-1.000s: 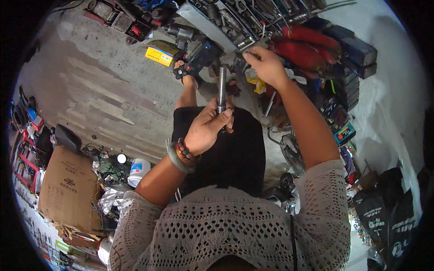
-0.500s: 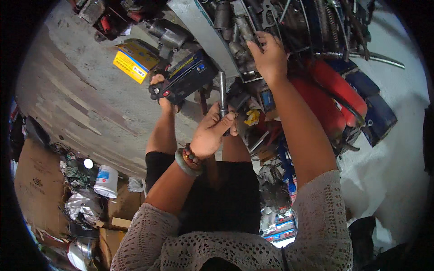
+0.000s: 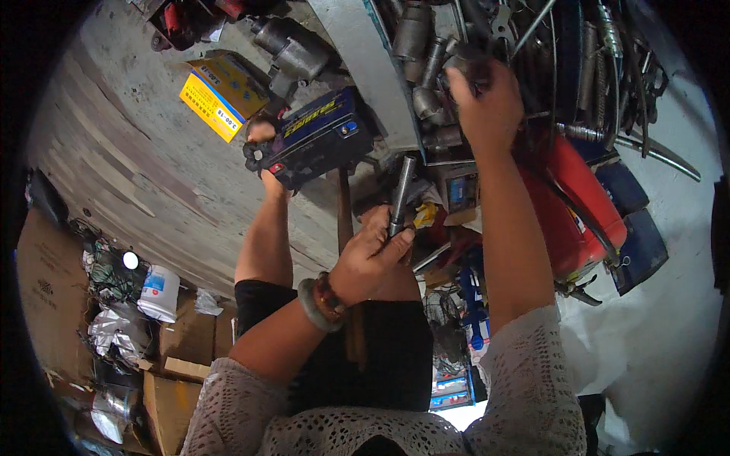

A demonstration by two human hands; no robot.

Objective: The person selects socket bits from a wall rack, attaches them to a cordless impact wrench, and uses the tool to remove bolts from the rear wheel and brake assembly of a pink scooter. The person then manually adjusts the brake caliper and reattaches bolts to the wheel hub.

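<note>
My left hand [image 3: 369, 262], wearing bracelets, is closed around a chrome socket extension bar [image 3: 404, 186] that points up and away over my lap. At the far right, my right hand [image 3: 493, 110] reaches into a metal tray [image 3: 357, 57] full of parts. Its thumb and fingers close about a dark round metal part [image 3: 469, 67], whose exact kind is unclear. Beside this hand lie several worn sockets [image 3: 414, 34] and other greasy cylindrical pieces. The fingertips are partly hidden behind the part.
A black battery [image 3: 319, 137] stands near my foot, beside a yellow box [image 3: 220, 99] and a grey impact wrench [image 3: 293, 49]. A wooden handle [image 3: 344, 205] rises between my legs. Right of the tray are a red container [image 3: 570, 205] and a blue case [image 3: 639, 243]. Cardboard boxes [image 3: 61, 304] lie left.
My right hand has shifted slightly right within the tray and now has a dark round part at its fingers. The left hand has moved a little right, tilting the extension bar.
</note>
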